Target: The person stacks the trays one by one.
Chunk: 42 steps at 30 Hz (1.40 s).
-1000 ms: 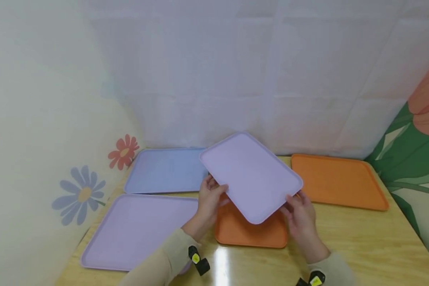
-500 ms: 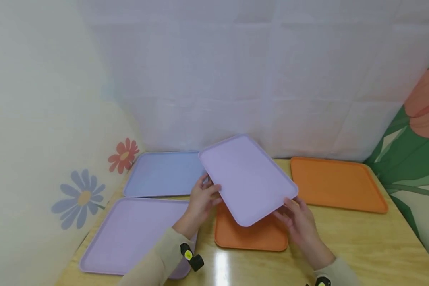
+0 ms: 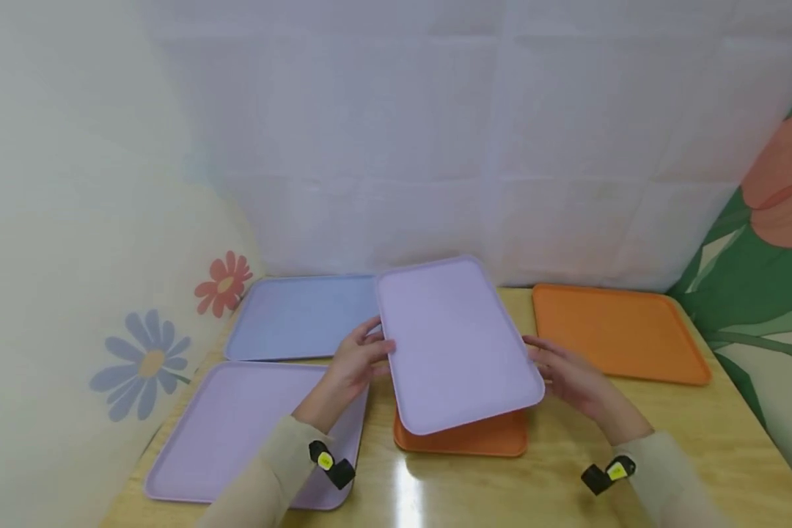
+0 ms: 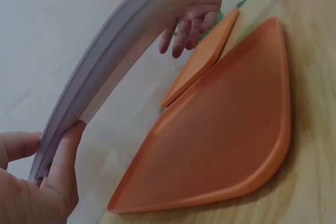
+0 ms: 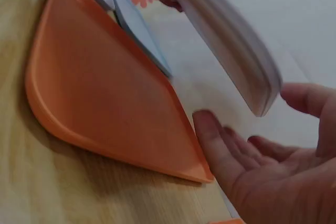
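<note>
A lilac tray [image 3: 458,345] is held up, tilted, above a smaller orange tray [image 3: 462,440] lying on the table. My left hand [image 3: 356,359] pinches its left edge, thumb on one face and fingers behind, as the left wrist view shows. At the opposite edge is my right hand [image 3: 570,374], its fingers spread and loosely bent. In the right wrist view its thumb [image 5: 304,98] is at the tray's corner, and whether it touches cannot be told. The other fingers [image 5: 218,148] stand apart from the tray, below it.
Another lilac tray [image 3: 237,433] lies at the front left of the wooden table [image 3: 633,440]. Behind it is a blue tray [image 3: 303,315], and a larger orange tray [image 3: 620,334] lies at the back right. A white sheet [image 3: 396,147] hangs at the back.
The held lilac tray has turned, so its long sides point more away from me. My left hand moved left and my right hand shifted right, its fingers loosening from the tray's near edge.
</note>
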{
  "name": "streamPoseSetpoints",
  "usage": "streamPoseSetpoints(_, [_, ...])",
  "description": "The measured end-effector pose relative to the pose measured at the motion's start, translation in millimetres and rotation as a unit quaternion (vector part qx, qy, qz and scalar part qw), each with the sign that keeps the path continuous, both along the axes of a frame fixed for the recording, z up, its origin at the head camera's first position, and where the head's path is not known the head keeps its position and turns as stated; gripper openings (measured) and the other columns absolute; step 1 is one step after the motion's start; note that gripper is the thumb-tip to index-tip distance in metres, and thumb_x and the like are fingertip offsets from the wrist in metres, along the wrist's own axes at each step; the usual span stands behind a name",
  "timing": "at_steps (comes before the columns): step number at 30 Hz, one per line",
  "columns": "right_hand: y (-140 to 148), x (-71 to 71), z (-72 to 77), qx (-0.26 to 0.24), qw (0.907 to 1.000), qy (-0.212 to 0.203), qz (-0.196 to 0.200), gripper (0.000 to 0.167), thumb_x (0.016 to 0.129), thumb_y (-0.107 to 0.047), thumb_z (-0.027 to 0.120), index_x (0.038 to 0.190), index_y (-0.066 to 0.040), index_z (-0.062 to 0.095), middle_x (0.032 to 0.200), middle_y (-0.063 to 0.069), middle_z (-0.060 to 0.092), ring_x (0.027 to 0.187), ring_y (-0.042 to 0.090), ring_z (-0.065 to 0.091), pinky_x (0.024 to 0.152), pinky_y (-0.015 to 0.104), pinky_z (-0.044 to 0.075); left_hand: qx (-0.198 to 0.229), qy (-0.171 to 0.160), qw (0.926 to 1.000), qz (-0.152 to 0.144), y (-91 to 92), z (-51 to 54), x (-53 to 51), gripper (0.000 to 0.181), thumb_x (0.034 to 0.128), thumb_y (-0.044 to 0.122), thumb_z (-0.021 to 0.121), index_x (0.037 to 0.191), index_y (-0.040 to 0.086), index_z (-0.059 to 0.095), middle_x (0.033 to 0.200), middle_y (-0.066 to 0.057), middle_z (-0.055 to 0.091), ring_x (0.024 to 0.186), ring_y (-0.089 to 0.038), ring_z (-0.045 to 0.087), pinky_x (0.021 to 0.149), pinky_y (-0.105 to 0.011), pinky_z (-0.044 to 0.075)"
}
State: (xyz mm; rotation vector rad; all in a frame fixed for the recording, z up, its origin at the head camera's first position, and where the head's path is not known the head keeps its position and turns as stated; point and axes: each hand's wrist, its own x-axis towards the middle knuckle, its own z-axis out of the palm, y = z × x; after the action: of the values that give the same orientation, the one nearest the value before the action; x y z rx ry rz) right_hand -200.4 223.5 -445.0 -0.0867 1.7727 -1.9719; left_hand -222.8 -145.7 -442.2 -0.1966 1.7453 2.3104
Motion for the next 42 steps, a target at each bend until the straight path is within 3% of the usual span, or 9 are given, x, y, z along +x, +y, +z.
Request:
streamPoseSetpoints(5, [6,-14.5,5.6,-0.002,0.9989,-0.002,0.046,0.068,0.108,-0.026,0.045,0.159,0.004,0.012,0.120,-0.005,0.065,0.107,0.013,0.066,0.095,0.034,0.056,-0.007,0.013,0.9984,-0.055,-4.9,-0.6,-0.2,0.073,0.0951,-0.006,0.056,0.159,0.003,0.023,0.143,-0.025,0.045,0.095,-0.017,0.063,0.077,-0.035,0.061])
streamPoseSetpoints(13, [6,-27.3,11.4,-0.021,0.9986,-0.010,0.047,0.063,0.108,-0.017,0.044,0.159,0.006,0.012,0.111,-0.005,0.070,0.100,0.014,0.068,0.088,0.034,0.060,-0.021,0.022,0.9944,-0.101,-7.4,3.1,1.0,0.073,0.0940,-0.006,0.057,0.158,0.003,0.025,0.143,-0.024,0.048,0.096,-0.018,0.065,0.080,-0.038,0.061])
streamPoseSetpoints(17, [2,-27.0,12.2,0.004,0.9994,-0.010,0.034,0.063,0.107,-0.013,0.047,0.159,0.003,0.016,0.108,-0.003,0.071,0.099,0.015,0.068,0.087,0.036,0.061,-0.024,0.015,0.9935,-0.110,-6.5,4.5,0.9,0.072,0.0940,-0.007,0.056,0.159,0.003,0.025,0.145,-0.025,0.046,0.096,-0.018,0.065,0.080,-0.038,0.062])
streamPoseSetpoints(22, [-1,-23.9,9.7,0.047,0.9988,-0.005,0.011,0.069,0.102,-0.010,0.058,0.160,-0.003,0.021,0.116,0.003,0.066,0.102,0.016,0.066,0.089,0.040,0.060,-0.030,0.010,0.9922,-0.121,-6.8,4.1,-1.0,0.072,0.0952,-0.007,0.056,0.159,0.003,0.024,0.148,-0.026,0.043,0.098,-0.018,0.065,0.082,-0.039,0.062])
streamPoseSetpoints(32, [-4,-22.1,-0.9,0.030,0.9995,-0.006,0.000,0.076,0.098,-0.003,0.058,0.161,-0.003,0.016,0.114,0.003,0.063,0.098,0.016,0.064,0.086,0.041,0.060,-0.054,0.007,0.9864,-0.155,-6.4,-1.6,-9.2,0.074,0.0964,-0.006,0.056,0.161,0.005,0.021,0.150,-0.025,0.040,0.098,-0.016,0.065,0.083,-0.041,0.062])
streamPoseSetpoints(42, [-7,-25.0,-4.5,0.052,0.9985,-0.015,-0.009,0.075,0.098,-0.001,0.058,0.160,-0.001,0.016,0.117,0.008,0.061,0.098,0.018,0.064,0.088,0.045,0.060,-0.103,0.003,0.9792,-0.175,-9.8,-3.0,-20.2,0.077,0.0950,-0.006,0.060,0.161,0.005,0.021,0.148,-0.026,0.040,0.104,-0.023,0.061,0.084,-0.044,0.062])
